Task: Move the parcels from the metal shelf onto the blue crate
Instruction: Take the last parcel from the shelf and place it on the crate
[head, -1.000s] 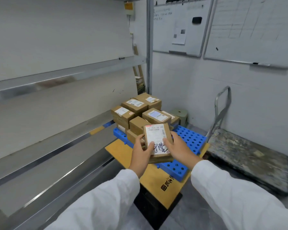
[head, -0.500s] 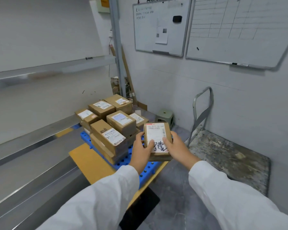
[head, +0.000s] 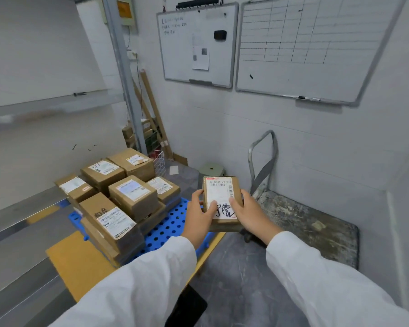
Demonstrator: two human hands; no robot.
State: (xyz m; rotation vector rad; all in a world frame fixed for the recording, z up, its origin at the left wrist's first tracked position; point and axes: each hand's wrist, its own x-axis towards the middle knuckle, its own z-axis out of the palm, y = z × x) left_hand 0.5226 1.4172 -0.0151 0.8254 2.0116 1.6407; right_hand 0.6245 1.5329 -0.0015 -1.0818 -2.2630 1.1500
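- In the middle of the view, a person in white sleeves is holding a small brown parcel (head: 222,201) in the air with both hands.
- The parcel's long axis is running away from the person. Its white label is facing up towards the camera, with the barcode end farthest away and the black handwriting nearest.
- The left hand (head: 198,218) is gripping the parcel's left side and the right hand (head: 250,215) is gripping its right side, so the parcel is sitting between the two palms.
- Both thumbs are pressing on the near half of the label, and the fingers (head: 196,194) are curling round the side edges. How they are lying underneath cannot be told.
- The parcel is showing just right of the blue crate (head: 170,225), apart from the stacked parcels (head: 132,197) that are covering most of the crate's left part.
- The crate is resting on a yellow board (head: 80,263), beside the metal shelf (head: 21,223) along the left.
- A grey platform trolley (head: 305,225) is standing to the right, a green stool (head: 211,169) is sitting beyond the parcel, and two whiteboards (head: 198,43) are hanging on the wall.
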